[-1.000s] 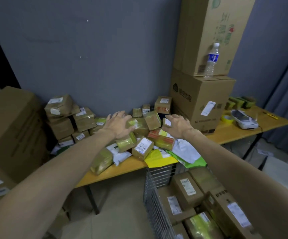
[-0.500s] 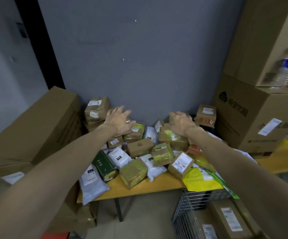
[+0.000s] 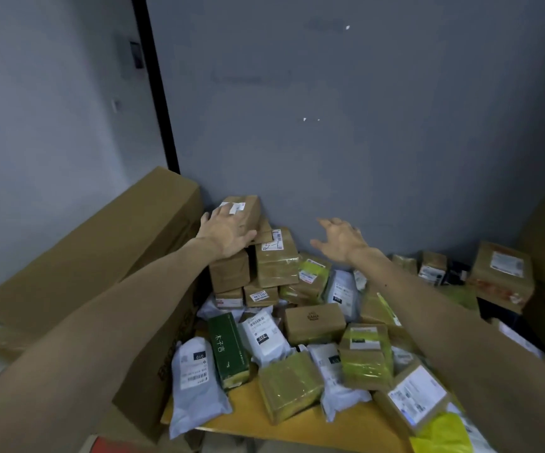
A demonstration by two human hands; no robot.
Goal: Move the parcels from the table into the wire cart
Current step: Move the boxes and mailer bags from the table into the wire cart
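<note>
Head view: the top parcel [image 3: 245, 207] of the stack [image 3: 276, 266] lies directly under the left hand [image 3: 227, 235]. Fingers are laid flat over it, not curled round. Its long axis seems to run across the palm, toward the right hand [image 3: 341, 240], which is held just beside it, spread, with nothing held. The table [image 3: 330, 429] is loaded; the wire cart is not seen.

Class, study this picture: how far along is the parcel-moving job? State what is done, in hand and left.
Done: cannot tell; the wire cart is out of view. In hand: the left hand rests on the top brown box of the back stack; the right hand hovers open beside it. Left: plenty, with boxes and white mailers covering the table.
</note>
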